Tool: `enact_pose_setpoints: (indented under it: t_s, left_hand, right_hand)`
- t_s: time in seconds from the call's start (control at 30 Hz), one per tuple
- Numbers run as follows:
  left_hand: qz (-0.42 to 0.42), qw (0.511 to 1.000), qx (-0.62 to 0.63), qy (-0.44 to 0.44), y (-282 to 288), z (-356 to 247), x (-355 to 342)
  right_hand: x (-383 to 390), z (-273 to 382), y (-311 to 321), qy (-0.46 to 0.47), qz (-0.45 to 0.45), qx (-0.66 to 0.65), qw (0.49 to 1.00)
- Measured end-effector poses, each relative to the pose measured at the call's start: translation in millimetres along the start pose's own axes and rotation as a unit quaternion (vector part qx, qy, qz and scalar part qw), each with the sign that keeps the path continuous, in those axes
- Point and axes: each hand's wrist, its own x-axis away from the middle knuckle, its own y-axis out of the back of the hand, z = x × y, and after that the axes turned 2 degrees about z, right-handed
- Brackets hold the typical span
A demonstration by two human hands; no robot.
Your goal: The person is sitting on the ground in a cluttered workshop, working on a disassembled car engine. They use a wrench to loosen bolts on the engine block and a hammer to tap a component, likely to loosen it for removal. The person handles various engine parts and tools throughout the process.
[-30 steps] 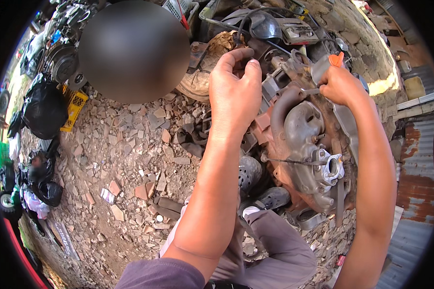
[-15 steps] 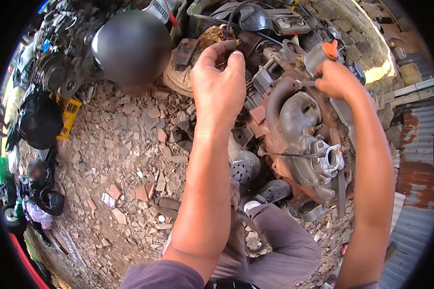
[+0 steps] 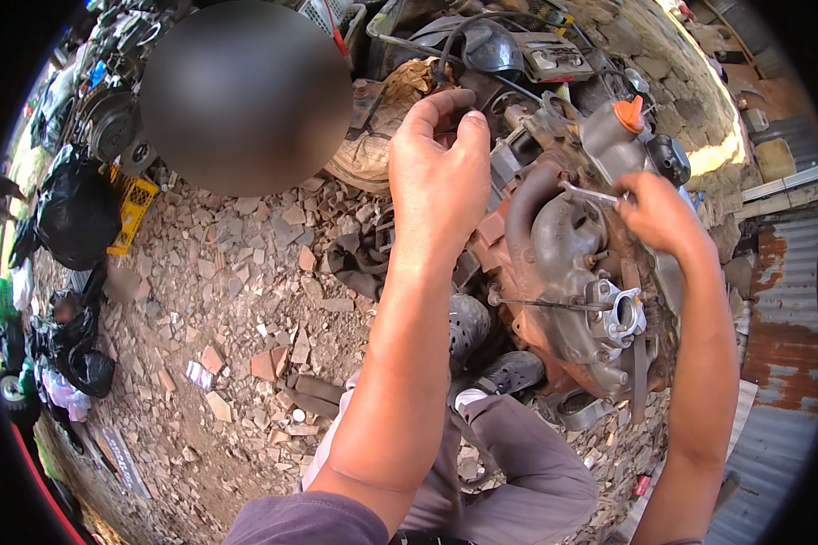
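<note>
The left hand [image 3: 438,177] is reaching over the top of a rusty engine block [image 3: 568,272], its fingers curled together and its fingertips resting among the dark parts near a black hose [image 3: 454,41]; whether it is pinching anything there cannot be told. The right hand [image 3: 659,213] is closing around the handle of a slim metal wrench [image 3: 591,193], whose free end is pointing left across the grey curved manifold [image 3: 554,232]. Just above that hand an orange cap [image 3: 629,113] is sitting on a grey reservoir [image 3: 609,141].

The engine is sitting on rubble-strewn ground [image 3: 236,300], not on any table. A thin rod [image 3: 545,304] is crossing the lower front of the block, ending by a pale metal flange [image 3: 620,313]. The person's grey trouser legs [image 3: 509,472] and dark perforated shoes [image 3: 468,322] are crowding the space right below the engine. A tan sack [image 3: 382,127] is lying behind the left hand. Further left, a yellow crate [image 3: 129,211] and black bags [image 3: 73,213] are standing well apart from the work. Rusty corrugated sheets [image 3: 786,309] are lining the right side.
</note>
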Motion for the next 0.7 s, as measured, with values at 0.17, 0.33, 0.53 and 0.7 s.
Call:
enact_pose_setpoints:
  t_s: [0.17,0.33,0.53,0.7]
  left_hand:
    - [0.002,0.999,-0.032,-0.006,-1.7,2.8,-0.1]
    - [-0.002,1.000,-0.012,-0.022,-1.4,1.0,0.0]
    - [0.008,0.996,-0.076,-0.053,-3.6,18.6,-3.3]
    - [0.205,0.853,-0.477,0.053,-15.5,24.3,14.4]
  right_hand:
    - [-13.6,21.2,19.5,-0.023,-0.047,0.049,0.997]
    - [-35.3,29.4,29.5,-0.014,0.006,0.100,0.995]
    - [-46.6,37.3,36.1,-0.019,0.018,0.085,0.996]
    - [-57.3,31.9,30.6,-0.020,0.021,0.085,0.996]
